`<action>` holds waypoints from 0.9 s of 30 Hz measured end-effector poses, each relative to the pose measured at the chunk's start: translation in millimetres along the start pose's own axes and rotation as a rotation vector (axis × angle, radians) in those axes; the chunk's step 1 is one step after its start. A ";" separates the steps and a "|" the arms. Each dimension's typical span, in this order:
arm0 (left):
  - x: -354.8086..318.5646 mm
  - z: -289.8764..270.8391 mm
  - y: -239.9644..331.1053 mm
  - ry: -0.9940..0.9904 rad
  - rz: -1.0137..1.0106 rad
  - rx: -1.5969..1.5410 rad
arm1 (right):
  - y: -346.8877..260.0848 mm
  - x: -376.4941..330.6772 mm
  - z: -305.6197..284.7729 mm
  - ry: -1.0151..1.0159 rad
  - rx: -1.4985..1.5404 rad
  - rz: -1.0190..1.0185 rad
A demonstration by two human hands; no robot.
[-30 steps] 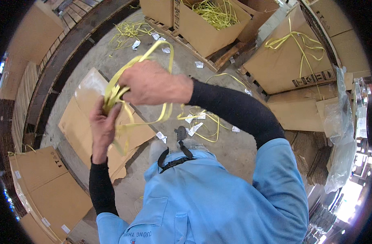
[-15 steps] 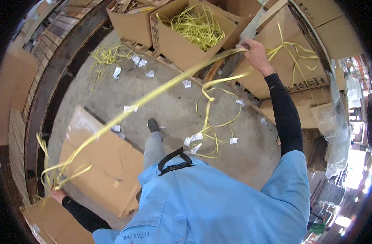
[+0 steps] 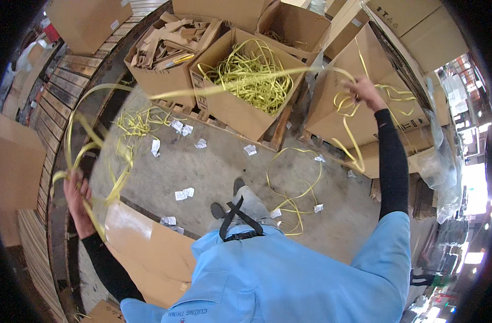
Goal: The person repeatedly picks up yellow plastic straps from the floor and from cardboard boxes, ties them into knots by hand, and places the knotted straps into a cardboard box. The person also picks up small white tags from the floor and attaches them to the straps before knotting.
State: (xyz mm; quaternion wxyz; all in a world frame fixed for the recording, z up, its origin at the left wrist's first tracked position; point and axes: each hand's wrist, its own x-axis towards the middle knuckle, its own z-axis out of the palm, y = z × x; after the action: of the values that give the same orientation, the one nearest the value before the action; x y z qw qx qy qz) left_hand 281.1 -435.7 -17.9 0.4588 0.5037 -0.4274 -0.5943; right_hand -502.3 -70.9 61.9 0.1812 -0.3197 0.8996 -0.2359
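Note:
A long yellow plastic strap [image 3: 229,85] arcs through the air between my raised hands, in front of the boxes. At the left, my left hand [image 3: 77,189] is closed round a bunch of the strap, with loops hanging about the fingers. Over on the right, my right hand [image 3: 364,92] grips the strap's other stretch, and a loose piece dangles below it near a large carton [image 3: 332,97]. An open cardboard box [image 3: 240,121] between my hands is heaped with tangled yellow straps [image 3: 254,81].
Another box holds cardboard scraps [image 3: 173,43]. Loose straps [image 3: 141,123] and paper labels [image 3: 184,194] lie on the concrete floor [image 3: 224,161]. A flat cardboard sheet [image 3: 143,242] is at my left front. A slatted roller track [image 3: 68,75] curves along the left.
My left hand has risen and moved forward with the strap bunch. The strap has gone from taut to a loose arc. My right hand has moved right and slightly down.

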 end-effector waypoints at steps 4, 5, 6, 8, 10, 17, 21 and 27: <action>5.0 208.3 47.2 -0.287 0.141 0.046 | -85.4 34.7 -56.9 -0.002 0.273 -0.236; 6.6 251.8 55.6 -0.278 0.080 0.055 | -105.7 44.3 -68.9 -0.032 0.295 -0.359; 10.5 291.6 63.1 -0.301 0.046 0.050 | -127.4 58.0 -77.9 0.037 0.316 -0.358; 26.4 365.3 73.9 -0.594 0.070 -0.052 | -161.3 78.5 -92.1 0.112 0.501 -0.476; 46.8 435.7 71.1 -0.611 0.123 -0.166 | -189.4 101.9 -101.7 0.187 0.796 -0.587; 136.6 635.8 -3.0 -0.833 -0.137 -0.664 | -187.7 210.4 -41.0 0.335 0.859 -0.711; 192.3 711.5 -101.1 -0.448 -0.309 -0.453 | -112.0 264.7 85.9 0.319 1.085 -0.326; 272.1 732.7 -378.7 -0.474 -0.538 -0.192 | 44.8 283.3 329.3 0.221 1.537 0.533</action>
State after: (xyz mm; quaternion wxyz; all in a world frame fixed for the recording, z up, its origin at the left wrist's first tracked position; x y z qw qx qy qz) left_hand -507.8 -586.6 -348.2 0.2197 0.4012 -0.3165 -0.8310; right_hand -573.9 -329.1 -282.9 0.3101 0.1432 0.5454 -0.7655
